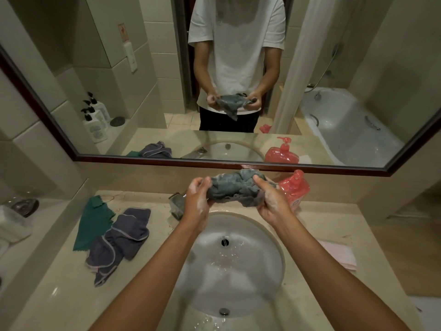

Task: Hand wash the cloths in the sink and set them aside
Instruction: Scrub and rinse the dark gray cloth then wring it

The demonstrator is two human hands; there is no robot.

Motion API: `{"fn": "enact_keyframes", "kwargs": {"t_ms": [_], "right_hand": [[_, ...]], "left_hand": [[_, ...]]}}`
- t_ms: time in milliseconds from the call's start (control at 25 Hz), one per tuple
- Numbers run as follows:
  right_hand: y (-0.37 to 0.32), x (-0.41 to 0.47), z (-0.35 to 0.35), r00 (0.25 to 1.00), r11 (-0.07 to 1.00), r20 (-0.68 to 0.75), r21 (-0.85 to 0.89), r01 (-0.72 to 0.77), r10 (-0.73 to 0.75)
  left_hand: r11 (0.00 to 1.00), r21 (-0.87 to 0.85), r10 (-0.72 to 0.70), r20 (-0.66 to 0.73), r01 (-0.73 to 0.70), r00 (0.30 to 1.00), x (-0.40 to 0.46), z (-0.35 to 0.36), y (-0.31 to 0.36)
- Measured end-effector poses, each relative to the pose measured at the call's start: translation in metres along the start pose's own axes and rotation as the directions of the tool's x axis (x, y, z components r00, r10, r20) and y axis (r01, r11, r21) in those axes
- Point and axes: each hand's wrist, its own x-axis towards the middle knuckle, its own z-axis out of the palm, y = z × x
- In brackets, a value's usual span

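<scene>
Grey cloth [235,187], wet and bunched, is held above the back rim of the sink [274,237], clear of the basin. Left hand [199,195] grips its left end with curled fingers; right hand [269,197] grips the right end likewise. Both hands carry soap suds. Water lies in the basin around the drain [224,242]. On the surface [59,283] to the left lie a green cloth [91,223] and a purple cloth [119,242], overlapping. A red soap bottle [296,187] stands just behind the right hand, below the mirror [167,68]. A pink cloth [338,255] lies right of the sink.
</scene>
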Motion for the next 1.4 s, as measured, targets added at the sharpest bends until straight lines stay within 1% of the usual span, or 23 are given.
{"fn": "enact_keyframes", "kwargs": {"t_ms": [40, 80, 120, 160, 200, 240, 280, 320, 400, 440, 480, 560, 640, 760, 840, 920, 1000, 1040, 1120, 1200, 1280, 1320, 1400], "right_hand": [[-0.002, -0.001, 0.0, 1.0, 1.0, -0.017, -0.005, 0.009, -0.009], [-0.001, -0.002, 0.002, 1.0, 1.0, -0.026, -0.026, 0.013, -0.014], [0.0, -0.003, 0.005, 1.0, 0.998, -0.025, -0.053, 0.018, -0.019], [0.003, -0.003, 0.009, 1.0, 0.997, -0.016, -0.075, 0.025, -0.027], [0.005, -0.004, 0.011, 0.999, 0.995, -0.004, -0.096, 0.032, -0.033], [0.007, -0.004, 0.013, 0.999, 0.993, 0.007, -0.111, 0.037, -0.037], [0.006, -0.003, 0.012, 0.999, 0.993, 0.02, -0.107, 0.043, -0.041], [0.006, -0.002, 0.012, 0.998, 0.995, 0.041, -0.09, 0.051, -0.047], [0.003, -0.002, 0.011, 0.993, 0.992, 0.094, -0.104, 0.076, -0.066], [0.001, -0.003, 0.011, 0.993, 0.989, 0.099, -0.129, 0.078, -0.066], [0.001, -0.005, 0.011, 0.995, 0.988, 0.079, -0.14, 0.068, -0.057], [0.002, -0.006, 0.01, 0.999, 0.991, 0.04, -0.13, 0.027, -0.022], [0.007, -0.004, 0.007, 1.0, 0.994, 0.016, -0.111, -0.008, 0.009], [0.01, 0.003, 0.002, 0.992, 0.983, -0.098, -0.158, -0.093, 0.078], [0.01, 0.002, -0.003, 0.983, 0.958, -0.118, -0.234, -0.165, 0.141], [0.014, -0.002, -0.01, 0.972, 0.931, -0.026, -0.281, -0.232, 0.234], [0.022, -0.007, -0.013, 0.95, 0.912, 0.074, -0.311, -0.266, 0.302], [0.024, -0.008, -0.013, 0.945, 0.912, 0.097, -0.308, -0.27, 0.312], [0.025, -0.008, -0.015, 0.96, 0.943, 0.095, -0.233, -0.237, 0.264], [0.019, -0.006, -0.016, 0.985, 0.984, 0.073, -0.09, -0.153, 0.159], [0.014, -0.004, -0.014, 0.996, 0.997, 0.065, 0.028, -0.067, 0.065], [0.014, -0.006, -0.01, 0.998, 0.999, 0.056, 0.031, -0.027, 0.025], [0.021, -0.012, 0.005, 0.996, 0.993, 0.023, -0.077, 0.09, -0.088]], "left_hand": [[0.991, -0.119, -0.054, 0.015, 0.055, 0.998, -0.001, 0.0, -0.001], [0.974, -0.196, -0.109, 0.034, 0.114, 0.993, -0.002, 0.002, -0.002], [0.966, -0.194, -0.164, 0.058, 0.172, 0.985, -0.003, 0.005, -0.003], [0.97, -0.1, -0.214, 0.082, 0.222, 0.973, -0.004, 0.007, -0.004], [0.966, 0.053, -0.258, 0.111, 0.253, 0.96, -0.005, 0.009, -0.006], [0.941, 0.194, -0.307, 0.156, 0.276, 0.939, -0.007, 0.01, -0.007], [0.909, 0.293, -0.362, 0.207, 0.295, 0.909, -0.008, 0.011, -0.007], [0.883, 0.342, -0.417, 0.258, 0.322, 0.871, -0.009, 0.012, -0.007], [0.853, 0.369, -0.493, 0.342, 0.368, 0.8, -0.006, 0.012, -0.011], [0.849, 0.364, -0.51, 0.375, 0.382, 0.774, -0.006, 0.013, -0.013], [0.856, 0.345, -0.505, 0.391, 0.386, 0.77, -0.006, 0.016, -0.015], [0.891, 0.281, -0.448, 0.405, 0.358, 0.797, -0.006, 0.021, -0.021], [0.926, 0.237, -0.369, 0.42, 0.293, 0.829, -0.008, 0.027, -0.023], [0.954, 0.241, -0.259, 0.356, 0.18, 0.898, -0.009, 0.031, -0.025], [0.953, 0.262, -0.223, 0.276, 0.15, 0.935, -0.008, 0.031, -0.024], [0.964, 0.232, -0.183, 0.227, 0.13, 0.957, -0.006, 0.031, -0.021], [0.974, 0.216, -0.097, 0.143, 0.064, 0.985, -0.001, 0.03, -0.015], [0.974, 0.225, -0.048, 0.094, 0.025, 0.994, 0.002, 0.028, -0.012], [0.971, 0.238, 0.022, -0.001, -0.021, 1.0, 0.009, 0.022, -0.006], [0.968, 0.251, 0.034, -0.092, -0.01, 0.995, 0.013, 0.015, -0.003], [0.963, 0.268, 0.026, -0.129, 0.009, 0.991, 0.012, 0.012, -0.002], [0.962, 0.272, 0.015, -0.137, 0.023, 0.99, 0.01, 0.015, -0.004], [0.965, 0.255, -0.023, -0.171, 0.067, 0.985, 0.003, 0.026, -0.007]]}}
